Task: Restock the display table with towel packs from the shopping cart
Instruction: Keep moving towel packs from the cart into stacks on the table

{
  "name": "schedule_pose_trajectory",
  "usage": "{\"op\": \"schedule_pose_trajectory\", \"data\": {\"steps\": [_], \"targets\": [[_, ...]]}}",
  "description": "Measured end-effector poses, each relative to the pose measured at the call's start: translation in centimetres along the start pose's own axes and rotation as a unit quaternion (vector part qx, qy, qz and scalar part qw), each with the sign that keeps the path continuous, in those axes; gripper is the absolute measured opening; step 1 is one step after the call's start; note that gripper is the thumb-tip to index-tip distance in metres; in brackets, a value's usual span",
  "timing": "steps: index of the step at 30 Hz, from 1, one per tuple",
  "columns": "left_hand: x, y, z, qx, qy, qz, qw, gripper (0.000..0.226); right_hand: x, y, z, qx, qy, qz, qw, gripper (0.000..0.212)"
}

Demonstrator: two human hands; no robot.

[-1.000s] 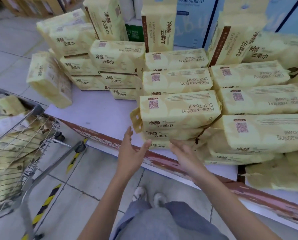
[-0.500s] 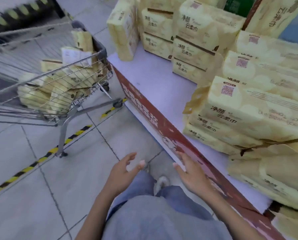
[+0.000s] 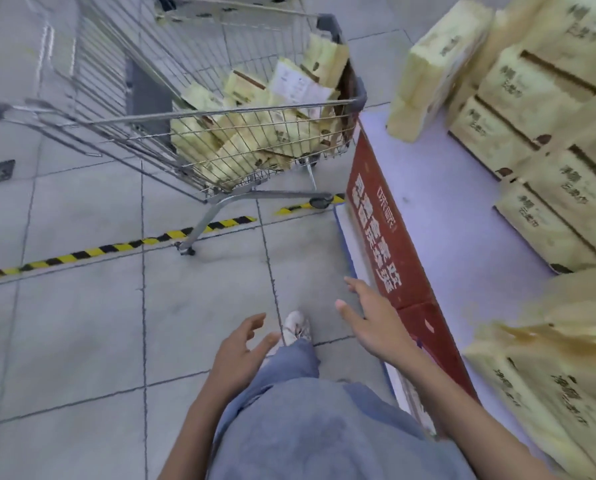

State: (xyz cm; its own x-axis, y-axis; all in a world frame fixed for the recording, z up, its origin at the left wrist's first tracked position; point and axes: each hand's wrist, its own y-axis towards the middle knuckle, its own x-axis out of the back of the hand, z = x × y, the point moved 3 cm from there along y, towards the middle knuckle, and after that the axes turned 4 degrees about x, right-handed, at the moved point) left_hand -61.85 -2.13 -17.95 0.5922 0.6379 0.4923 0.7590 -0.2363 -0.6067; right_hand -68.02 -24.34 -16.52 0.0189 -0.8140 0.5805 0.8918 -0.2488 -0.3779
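A wire shopping cart (image 3: 220,112) stands on the floor ahead and to the left, with several pale yellow towel packs (image 3: 255,133) heaped inside. On the right runs the display table (image 3: 438,209), white on top with a red front panel, stacked with more yellow towel packs (image 3: 546,109). My left hand (image 3: 241,351) is low in the middle, over the floor, fingers apart and empty. My right hand (image 3: 369,317) hovers beside the table's red panel, also spread and empty. Both hands are well short of the cart.
A black-and-yellow hazard stripe (image 3: 116,245) crosses the grey tiled floor under the cart's wheels. One pack (image 3: 428,71) stands upright at the table's far corner. My shoe (image 3: 296,327) and blue trouser leg show below my hands.
The view has swung left and down from the table stacks to the cart and floor. Both hands left the packs on the table and now hang empty over the floor.
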Motion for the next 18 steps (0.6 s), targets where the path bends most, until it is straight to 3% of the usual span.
{"op": "schedule_pose_trajectory", "data": {"steps": [7, 18], "targets": [[4.9, 7.5, -4.3, -0.030, -0.013, -0.003, 0.999, 0.046, 1.0, 7.7, 3.7, 0.015, 0.002, -0.002, 1.000, 0.051], [8.8, 19.1, -13.1, -0.057, -0.040, 0.001, 0.998, 0.045, 3.8, 16.8, 3.8, -0.015, 0.030, 0.003, 0.999, 0.049]]}}
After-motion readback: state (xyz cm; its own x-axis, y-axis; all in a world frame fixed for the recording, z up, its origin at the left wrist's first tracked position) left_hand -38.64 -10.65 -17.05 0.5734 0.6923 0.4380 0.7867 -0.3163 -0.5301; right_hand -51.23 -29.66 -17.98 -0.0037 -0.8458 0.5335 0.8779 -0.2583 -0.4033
